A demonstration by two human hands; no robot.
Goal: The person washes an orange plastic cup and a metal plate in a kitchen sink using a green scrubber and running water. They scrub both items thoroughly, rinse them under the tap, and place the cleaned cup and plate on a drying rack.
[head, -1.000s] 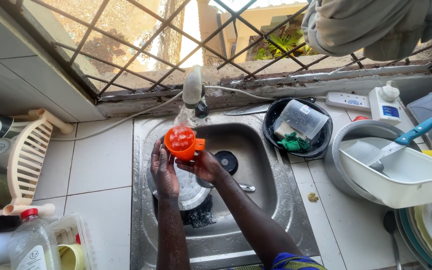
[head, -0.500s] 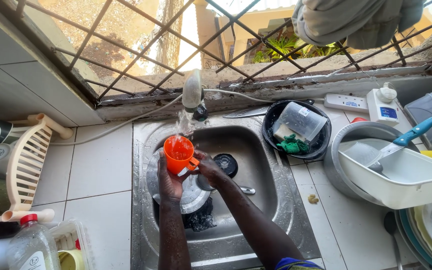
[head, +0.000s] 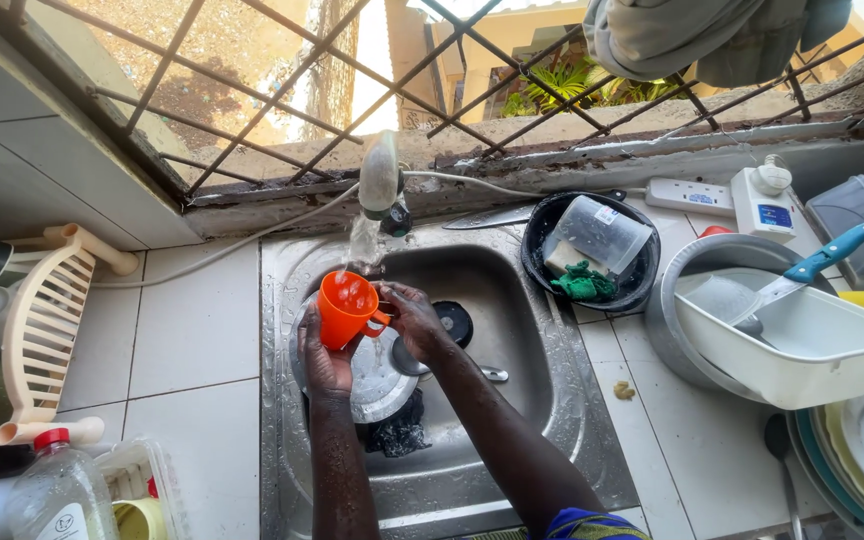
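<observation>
At the bottom left of the frame stands a clear plastic bottle [head: 55, 495] with a red cap, on the tiled counter. Just above the lower centre, both forearms reach into the steel sink [head: 542, 330]. The left hand [head: 324, 362] cups the orange mug [head: 345, 308] from below, fingers closed around its body; the right hand [head: 415, 318] pinches the mug's handle side, fingers closed on it. The mug sits upright at centre left, over a round metal lid [head: 380, 380] in the basin. Water falls into it from the tap [head: 380, 180] above. At right, a white tub [head: 812, 345] holds a blue-handled knife [head: 802, 272]. Window bars [head: 252, 90] fill the top.
</observation>
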